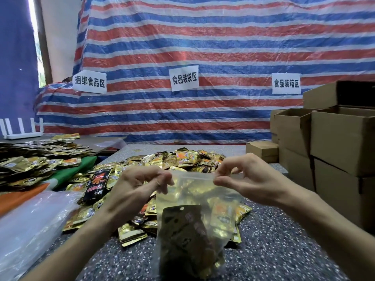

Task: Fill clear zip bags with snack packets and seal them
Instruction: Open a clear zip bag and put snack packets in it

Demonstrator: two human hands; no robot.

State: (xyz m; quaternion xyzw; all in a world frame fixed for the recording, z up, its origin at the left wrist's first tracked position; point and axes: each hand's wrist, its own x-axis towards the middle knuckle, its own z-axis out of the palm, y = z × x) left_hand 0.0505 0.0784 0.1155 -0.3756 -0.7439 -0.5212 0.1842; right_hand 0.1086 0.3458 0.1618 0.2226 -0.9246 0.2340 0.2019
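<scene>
A clear zip bag hangs upright above the speckled grey table, held by its top strip at both corners. The left hand pinches the left end of the strip between thumb and forefinger, the remaining fingers curled in toward the palm. The right hand pinches the right end the same way, thumb below and forefinger on top, with the other fingers arched loosely above and holding nothing. The strip runs taut and level between the two pinches; whether the zip is pressed closed along its length cannot be told. Inside the bag lie a dark packet with a round hang hole toward the front left and gold foil packets behind and to its right, filling the lower part. Behind the bag a loose heap of gold snack packets covers the middle of the table, with one black and red packet lying on its left side. A stack of clear plastic bags lies at the near left. A second spread of gold packets rests on the adjoining surface at far left, near a white router. Open cardboard boxes stand stacked at the right. A red, white and blue striped tarpaulin forms the back wall, bearing three white paper signs.
</scene>
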